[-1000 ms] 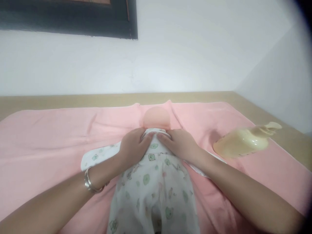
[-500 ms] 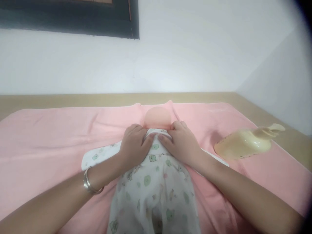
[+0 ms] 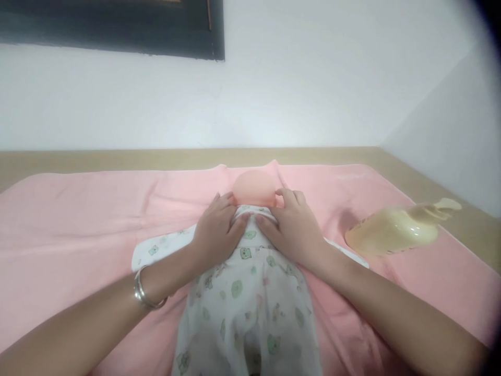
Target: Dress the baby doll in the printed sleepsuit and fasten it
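What looks like a baby doll lies on its back, its smooth round head (image 3: 254, 188) at the far end. It wears a white garment (image 3: 250, 303) printed with small green animals, sleeves spread to both sides. My left hand (image 3: 219, 224) rests on the shoulder at the left, thumb on the upper chest and fingers stretched towards the head. On the opposite shoulder lies my right hand (image 3: 293, 224), its thumb also on the chest and its fingers apart beside the head. The doll's face cannot be made out.
A pink blanket (image 3: 86, 209) lies under the doll on a tan surface (image 3: 117, 159). To the right a yellowish pump bottle (image 3: 391, 232) appears tilted. Behind stands a white wall (image 3: 293, 94) with a dark frame (image 3: 195, 36) at upper left. A silver bangle (image 3: 143, 292) circles my left wrist.
The fingers of both hands have straightened and lifted a little from the doll's shoulders. The thumbs stay on its chest. Doll and bottle lie as before.
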Tool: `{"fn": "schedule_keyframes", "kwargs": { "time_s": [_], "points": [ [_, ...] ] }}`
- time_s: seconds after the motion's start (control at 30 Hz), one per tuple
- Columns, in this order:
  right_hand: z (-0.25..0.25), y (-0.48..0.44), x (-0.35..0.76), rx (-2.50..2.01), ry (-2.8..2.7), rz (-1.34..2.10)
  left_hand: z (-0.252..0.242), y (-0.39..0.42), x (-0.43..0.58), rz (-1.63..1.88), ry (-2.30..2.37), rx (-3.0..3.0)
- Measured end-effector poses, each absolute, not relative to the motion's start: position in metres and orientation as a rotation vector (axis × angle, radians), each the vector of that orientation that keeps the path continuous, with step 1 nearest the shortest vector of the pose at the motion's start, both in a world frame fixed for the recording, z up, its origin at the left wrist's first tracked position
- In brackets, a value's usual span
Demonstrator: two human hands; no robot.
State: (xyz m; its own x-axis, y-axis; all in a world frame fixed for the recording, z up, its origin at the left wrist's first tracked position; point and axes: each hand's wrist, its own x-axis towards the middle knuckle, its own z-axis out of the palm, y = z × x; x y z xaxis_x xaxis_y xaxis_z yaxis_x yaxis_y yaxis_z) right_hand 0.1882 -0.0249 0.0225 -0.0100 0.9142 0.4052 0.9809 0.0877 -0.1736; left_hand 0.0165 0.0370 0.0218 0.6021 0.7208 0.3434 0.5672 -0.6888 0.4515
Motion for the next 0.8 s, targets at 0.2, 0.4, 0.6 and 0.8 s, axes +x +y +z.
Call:
{"fn": "schedule_keyframes", "kwargs": {
  "time_s": [0.2, 0.4, 0.6, 0.8],
  "points": [
    [0.0207, -0.0245, 0.1907, -1.894, -1.946, -0.081, 0.0220, 0.0374, 0.0161, 0.748, 1.043, 2.525],
    [0.0201, -0.0244, 0.1909, -1.901, -1.939, -0.063, 0.0206, 0.0377, 0.0149, 0.753, 1.012, 2.559],
    [0.0200, -0.0236, 0.1900, -1.902, -1.931, -0.054, 0.0208, 0.0380, 0.0151, 0.744, 1.028, 2.569],
    [0.0206, -0.0258, 0.1888, -1.883, -1.927, -0.110, 0.0208, 0.0382, 0.0146, 0.736, 1.032, 2.551]
  ]
}}
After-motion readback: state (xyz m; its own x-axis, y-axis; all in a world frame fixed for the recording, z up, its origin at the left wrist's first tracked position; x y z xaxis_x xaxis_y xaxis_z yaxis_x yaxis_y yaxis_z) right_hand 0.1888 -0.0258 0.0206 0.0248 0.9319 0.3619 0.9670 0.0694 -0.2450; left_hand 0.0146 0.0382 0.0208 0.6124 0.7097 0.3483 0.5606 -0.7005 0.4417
